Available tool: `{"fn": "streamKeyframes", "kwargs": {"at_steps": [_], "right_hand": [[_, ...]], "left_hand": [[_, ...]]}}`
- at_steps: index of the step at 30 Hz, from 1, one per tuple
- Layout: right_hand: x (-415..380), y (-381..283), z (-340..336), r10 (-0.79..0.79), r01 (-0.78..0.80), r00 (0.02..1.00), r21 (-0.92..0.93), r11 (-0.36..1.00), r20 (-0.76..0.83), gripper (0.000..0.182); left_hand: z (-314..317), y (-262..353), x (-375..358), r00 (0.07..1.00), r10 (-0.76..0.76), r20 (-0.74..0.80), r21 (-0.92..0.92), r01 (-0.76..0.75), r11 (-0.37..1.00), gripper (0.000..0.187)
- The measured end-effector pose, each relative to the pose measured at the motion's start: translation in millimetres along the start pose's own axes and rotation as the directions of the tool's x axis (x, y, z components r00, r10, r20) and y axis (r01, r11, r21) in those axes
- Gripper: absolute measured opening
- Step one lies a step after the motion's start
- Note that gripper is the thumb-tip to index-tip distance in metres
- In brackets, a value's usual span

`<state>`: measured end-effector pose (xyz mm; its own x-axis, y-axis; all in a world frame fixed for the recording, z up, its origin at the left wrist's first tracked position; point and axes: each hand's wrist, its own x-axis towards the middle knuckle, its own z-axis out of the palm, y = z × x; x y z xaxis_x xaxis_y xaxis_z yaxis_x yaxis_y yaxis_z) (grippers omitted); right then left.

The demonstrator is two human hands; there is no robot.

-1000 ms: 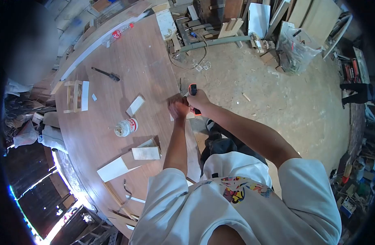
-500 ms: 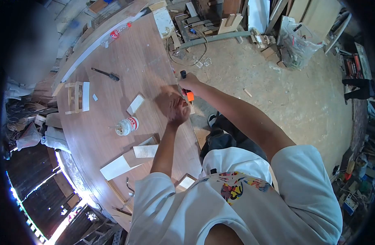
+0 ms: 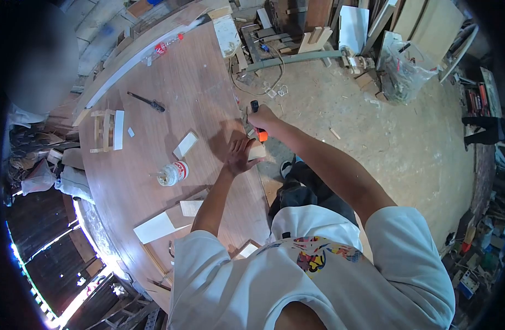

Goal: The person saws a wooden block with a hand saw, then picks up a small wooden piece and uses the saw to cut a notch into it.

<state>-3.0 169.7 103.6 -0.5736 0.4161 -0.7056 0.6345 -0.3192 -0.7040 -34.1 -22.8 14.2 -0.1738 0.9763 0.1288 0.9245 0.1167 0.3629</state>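
Left hand (image 3: 240, 158) lies splayed on a wood piece (image 3: 257, 150) at the table's (image 3: 189, 82) right edge; outstretched right hand (image 3: 264, 119) grips an orange-black tool (image 3: 262, 135).

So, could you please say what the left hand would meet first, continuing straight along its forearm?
Beyond the wood piece it touches, probably the orange tool in the right hand, though depth is unclear.

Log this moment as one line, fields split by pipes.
left hand: spread on wood | right hand: gripping black-and-orange tool | jar: on table
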Motion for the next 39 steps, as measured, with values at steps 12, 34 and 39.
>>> {"fn": "streamKeyframes", "kwargs": {"at_steps": [12,34,39], "right_hand": [[-79.8,33.0,13.0,-0.292,0.288,0.955,-0.083,0.954,-0.046,0.018],[-215.9,48.6,1.1,-0.434,0.434,0.897,-0.021,0.901,-0.088,0.01],[-215.6,62.0,11.0,-0.435,0.441,0.897,0.088,0.893,-0.076,0.01]], "left_hand": [[16.7,-6.6,-6.7,0.998,-0.067,0.003,0.126,0.066,0.99,0.083],[-15.8,3.2,16.0,0.981,-0.188,-0.05,-0.102,0.182,0.978,0.057],[-10.9,-1.4,31.0,0.964,-0.264,-0.04,-0.057,0.262,0.963,0.032]]}}
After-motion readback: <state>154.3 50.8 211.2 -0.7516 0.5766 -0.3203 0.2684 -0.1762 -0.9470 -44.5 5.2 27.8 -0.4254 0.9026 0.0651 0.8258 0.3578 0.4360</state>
